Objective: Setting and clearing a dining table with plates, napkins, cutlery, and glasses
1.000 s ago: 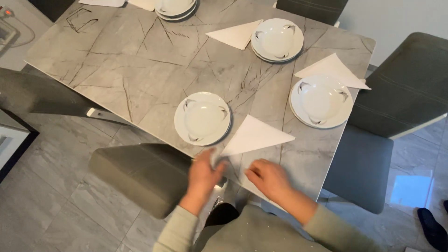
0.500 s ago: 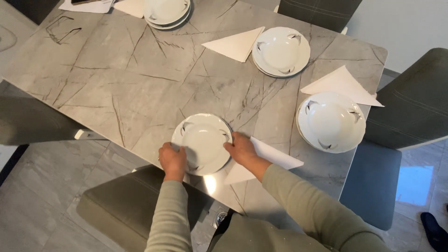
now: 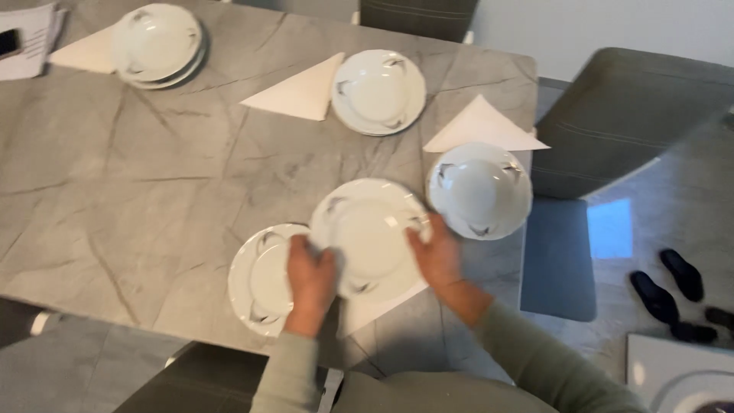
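A white deep plate (image 3: 372,233) is lifted off the grey marble table (image 3: 138,183), held by both hands. My left hand (image 3: 309,277) grips its left rim and my right hand (image 3: 436,256) grips its right rim. Below and to the left, a flat white plate (image 3: 260,281) rests on the table where the stack stood. A folded white napkin (image 3: 375,309) lies under the raised plate, only its near corner showing.
Other plate settings with triangular napkins: (image 3: 479,188) at right, (image 3: 378,90) at the far side, (image 3: 157,43) at far left. Grey chairs (image 3: 634,115) stand around the table. Black shoes (image 3: 673,287) lie on the tiled floor at right.
Both hands went from the napkin to the plate stack, gripped it, and now the top deep plate is raised and shifted right, leaving the flat plate behind. The camera view swung right.
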